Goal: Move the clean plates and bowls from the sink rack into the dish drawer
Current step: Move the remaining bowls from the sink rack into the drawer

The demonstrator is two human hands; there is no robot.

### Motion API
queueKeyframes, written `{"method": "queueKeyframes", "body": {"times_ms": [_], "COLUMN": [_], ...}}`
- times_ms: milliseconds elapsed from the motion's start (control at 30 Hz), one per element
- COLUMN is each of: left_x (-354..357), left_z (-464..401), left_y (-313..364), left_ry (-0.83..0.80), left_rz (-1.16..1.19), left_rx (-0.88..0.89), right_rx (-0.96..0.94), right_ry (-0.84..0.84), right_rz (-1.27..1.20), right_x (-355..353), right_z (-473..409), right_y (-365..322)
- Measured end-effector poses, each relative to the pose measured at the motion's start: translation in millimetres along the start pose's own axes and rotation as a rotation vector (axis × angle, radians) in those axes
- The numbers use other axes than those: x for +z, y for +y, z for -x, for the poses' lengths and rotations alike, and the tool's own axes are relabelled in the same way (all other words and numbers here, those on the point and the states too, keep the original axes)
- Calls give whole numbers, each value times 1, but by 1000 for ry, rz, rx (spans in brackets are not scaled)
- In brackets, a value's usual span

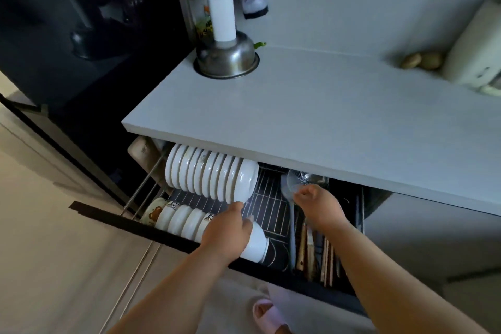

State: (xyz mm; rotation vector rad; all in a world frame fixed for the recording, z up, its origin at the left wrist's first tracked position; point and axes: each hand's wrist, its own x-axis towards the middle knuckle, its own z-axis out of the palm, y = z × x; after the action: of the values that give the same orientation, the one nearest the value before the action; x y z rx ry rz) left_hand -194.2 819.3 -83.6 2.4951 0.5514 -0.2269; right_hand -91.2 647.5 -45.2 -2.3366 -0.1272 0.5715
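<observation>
The dish drawer stands pulled out under the counter, with a wire rack inside. A row of several white plates stands on edge at the back. Several white bowls stand on edge along the front, some with cartoon prints. My left hand grips a white bowl at the right end of the front row. My right hand hovers over the rack's right side with curled fingers; what it holds, if anything, is unclear. The sink rack is out of view.
A wire skimmer, a grey spatula and several chopsticks and knives lie in the drawer's right compartment. On the grey counter sit an upturned steel bowl, a white cylinder, potatoes and a white appliance. A pink slipper shows below.
</observation>
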Motion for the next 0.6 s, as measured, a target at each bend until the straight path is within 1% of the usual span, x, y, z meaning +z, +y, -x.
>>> {"method": "queueKeyframes", "body": {"times_ms": [100, 267, 600], "left_x": [8, 34, 85], "left_z": [4, 13, 36], "left_y": [26, 80, 195], "left_ry": [-9, -88, -198], "left_rz": [-24, -23, -153], "left_rx": [76, 232, 524], "right_rx": [7, 75, 222], "right_ry": [98, 256, 488], "right_rz": [-28, -47, -167], "right_x": [-26, -73, -144], "right_z": [23, 62, 129], "right_y": [23, 67, 168]}}
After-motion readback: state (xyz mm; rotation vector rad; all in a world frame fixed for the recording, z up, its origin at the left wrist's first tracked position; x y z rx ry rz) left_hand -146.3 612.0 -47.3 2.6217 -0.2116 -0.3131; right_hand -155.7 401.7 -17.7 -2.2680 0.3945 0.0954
